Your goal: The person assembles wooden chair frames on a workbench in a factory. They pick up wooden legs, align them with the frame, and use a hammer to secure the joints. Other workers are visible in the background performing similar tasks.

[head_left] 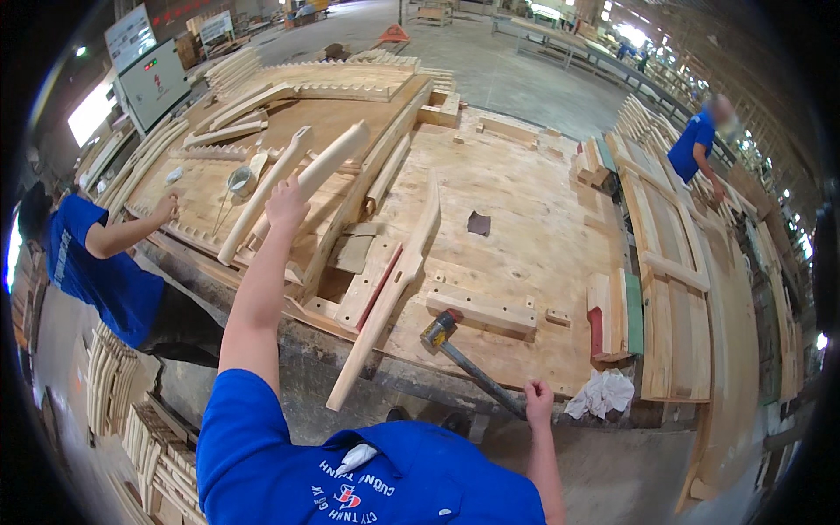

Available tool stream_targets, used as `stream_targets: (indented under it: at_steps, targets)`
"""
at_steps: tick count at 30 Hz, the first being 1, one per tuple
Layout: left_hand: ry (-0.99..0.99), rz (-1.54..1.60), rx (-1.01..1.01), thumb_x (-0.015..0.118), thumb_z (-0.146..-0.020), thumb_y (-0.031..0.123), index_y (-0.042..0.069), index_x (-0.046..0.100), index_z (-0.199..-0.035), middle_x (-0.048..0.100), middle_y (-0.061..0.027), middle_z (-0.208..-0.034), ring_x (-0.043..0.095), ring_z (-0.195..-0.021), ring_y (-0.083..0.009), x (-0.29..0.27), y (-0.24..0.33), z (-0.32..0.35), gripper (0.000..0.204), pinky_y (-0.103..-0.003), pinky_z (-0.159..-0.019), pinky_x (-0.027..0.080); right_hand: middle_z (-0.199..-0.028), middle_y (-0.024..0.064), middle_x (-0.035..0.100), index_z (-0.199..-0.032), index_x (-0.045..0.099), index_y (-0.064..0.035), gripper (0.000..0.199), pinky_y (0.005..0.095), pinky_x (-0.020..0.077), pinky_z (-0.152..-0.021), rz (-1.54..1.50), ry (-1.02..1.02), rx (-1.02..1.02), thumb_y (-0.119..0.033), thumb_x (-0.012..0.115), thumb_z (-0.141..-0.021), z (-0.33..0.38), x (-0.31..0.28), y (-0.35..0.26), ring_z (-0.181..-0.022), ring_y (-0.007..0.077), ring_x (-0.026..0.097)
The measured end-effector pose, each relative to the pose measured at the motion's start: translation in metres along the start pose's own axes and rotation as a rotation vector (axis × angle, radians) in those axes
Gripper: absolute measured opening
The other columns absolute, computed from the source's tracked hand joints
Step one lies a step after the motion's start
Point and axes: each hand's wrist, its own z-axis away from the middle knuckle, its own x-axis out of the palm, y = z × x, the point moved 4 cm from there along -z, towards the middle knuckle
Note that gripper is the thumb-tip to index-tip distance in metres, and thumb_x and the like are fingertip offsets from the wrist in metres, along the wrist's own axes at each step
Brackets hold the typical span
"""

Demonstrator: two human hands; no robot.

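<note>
1. View from a head camera looking down over a large plywood worktop (525,219) in a furniture workshop, strewn with curved wooden parts.
2. The left hand (286,205) reaches far forward, its fingers closed around a long curved wooden leg (302,179) that lies slanting across other stock on the worktop.
3. A second, similar leg (262,197) lies just left of the gripped one, touching or nearly touching it.
4. The right hand (538,400) rests at the worktop's near edge, fingers curled over the end of a hammer (468,359) handle; the hammer's head lies on the worktop, further in.
5. Left of the hammer head, another shaped leg (389,297) sits in a wooden jig, its near end overhanging the worktop edge.
6. A white rag (602,394) lies right of the hammer, at the edge.
7. Two other people in blue shirts stand at the worktop's far left and far right.
8. Judged step: picking a leg from the pile. The next move seems to call for lifting it clear of its neighbours without dragging them, while the hammer stays in hand.
</note>
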Motion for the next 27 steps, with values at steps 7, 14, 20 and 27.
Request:
stream_targets:
  at_steps: [7, 14, 20, 27]
  targets:
    - [0.082, 0.598, 0.063, 0.074, -0.071, 0.027, 0.009, 0.049, -0.110, 0.061, -0.0141, -0.102, 0.059, -0.099, -0.0312, -0.071, 0.090, 0.012, 0.049, -0.044, -0.078, 0.048, -0.074, -0.0031, 0.053, -0.085, 0.059, -0.0021, 0.012, 0.0212, 0.0405, -0.061, -0.111, -0.127, -0.139, -0.014, 0.063, -0.086, -0.043, 0.015, -0.074, -0.068, 0.0042, 0.048]
    - [0.610, 0.424, 0.607, 0.064, -0.079, 0.013, 0.018, 0.047, -0.128, 0.063, -0.0092, -0.100, 0.061, -0.093, -0.0272, -0.130, 0.164, 0.074, 0.052, -0.039, -0.085, 0.044, -0.074, 0.0078, 0.057, -0.083, 0.058, -0.0003, 0.009, 0.0295, 0.0438, -0.066, 0.097, -0.252, -0.679, -0.009, 0.063, -0.081, -0.046, 0.037, -0.234, -0.070, 0.0179, 0.055]
    - [0.477, -0.136, 1.001, 0.053, -0.081, 0.017, 0.035, 0.037, -0.138, 0.048, -0.0008, -0.119, 0.042, -0.118, -0.0185, -0.096, 0.239, 0.131, 0.062, -0.046, -0.105, 0.026, -0.091, 0.0116, 0.058, -0.097, 0.058, -0.0027, 0.028, 0.0385, 0.0427, -0.079, 0.397, -0.035, -1.075, -0.017, 0.068, -0.074, -0.050, 0.042, -0.289, -0.088, 0.0283, 0.053]
    - [0.416, -0.057, 1.095, 0.053, -0.082, 0.024, 0.025, 0.040, -0.138, 0.046, -0.0021, -0.123, 0.040, -0.121, -0.0217, -0.053, 0.277, 0.183, 0.057, -0.049, -0.110, 0.019, -0.096, 0.0132, 0.060, -0.129, 0.044, -0.0036, 0.066, 0.0425, 0.0453, -0.081, 0.724, -0.286, -0.814, -0.028, 0.070, -0.073, -0.108, 0.080, -0.237, -0.089, 0.0311, 0.056]
